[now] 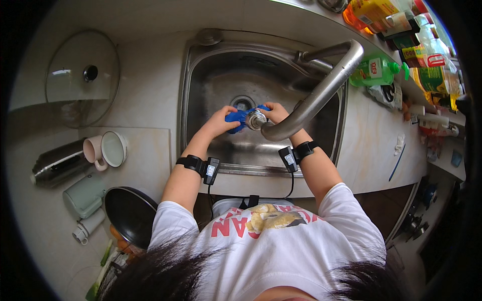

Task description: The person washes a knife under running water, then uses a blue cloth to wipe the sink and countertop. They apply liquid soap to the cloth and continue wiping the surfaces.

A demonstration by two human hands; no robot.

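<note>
Both hands are over the stainless steel sink [241,148], beneath the tap's curved metal spout [312,99]. My left hand [221,122] grips one side of a bright blue item [241,116], with the thumb on top and the fingers around its far edge. On the other side, my right hand [276,112] pinches the same blue item. It looks soft and creased, perhaps a cloth or sponge; its middle is hidden behind the spout's end [256,119]. Just beyond it lies the round drain [241,101]. Running water cannot be made out.
The spout arches above my right hand and forearm. A green dish soap bottle [376,71] lies right of the sink, near several sauce and oil bottles [433,71]. Leftward are a glass lid [83,79], a pink mug [93,149], a white enamel mug [114,149] and a black pan [130,214].
</note>
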